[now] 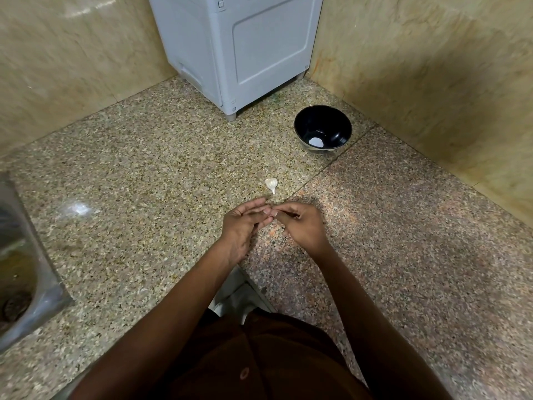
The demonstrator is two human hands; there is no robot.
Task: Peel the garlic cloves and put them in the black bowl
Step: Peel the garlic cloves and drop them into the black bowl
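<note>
Hands (pixel 274 219) touching; garlic clove (pixel 271 184) beside.

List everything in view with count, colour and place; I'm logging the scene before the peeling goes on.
garlic clove: one, white, unpeeled, on the counter beyond the hands
black bowl: one, black, right rear of counter, a white patch inside
counter: one, speckled stone
appliance: one, grey, rear corner
sink: one, steel, left edge
left hand: one, fingers meeting the right hand's
right hand: one, fingertips pinched; what they hold is too small to tell
</note>
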